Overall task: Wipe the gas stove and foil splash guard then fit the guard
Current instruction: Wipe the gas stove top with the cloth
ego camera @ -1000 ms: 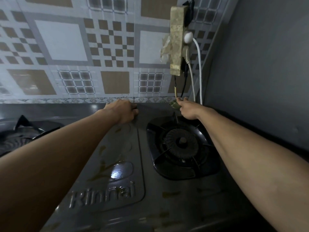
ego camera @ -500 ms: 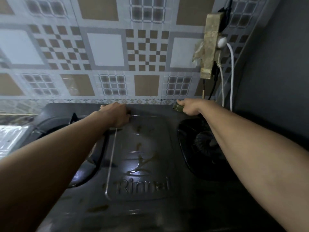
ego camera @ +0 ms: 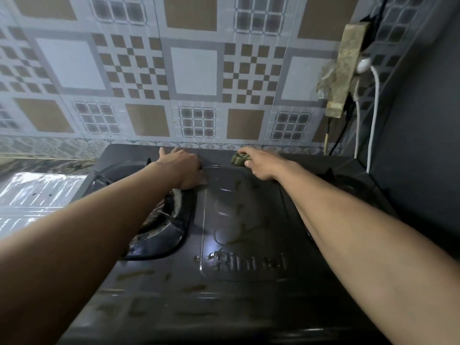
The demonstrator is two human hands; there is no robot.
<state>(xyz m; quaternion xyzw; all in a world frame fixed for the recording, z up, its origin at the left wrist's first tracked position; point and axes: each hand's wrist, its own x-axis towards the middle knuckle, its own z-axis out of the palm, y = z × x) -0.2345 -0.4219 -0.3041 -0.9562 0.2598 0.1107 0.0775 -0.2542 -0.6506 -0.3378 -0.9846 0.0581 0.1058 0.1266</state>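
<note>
Presently, right fingers curl over a green cloth, pressing it on the stove at its rear edge. Right hand and cloth have shifted left, from behind the right burner to the centre panel. Left fingers bend onto the stove; grip cannot be told. Left hand is unmoved. Foil guard lies flat left of the stove.

Dim bluish light, glare on the stove, edges bent and blurred.
</note>
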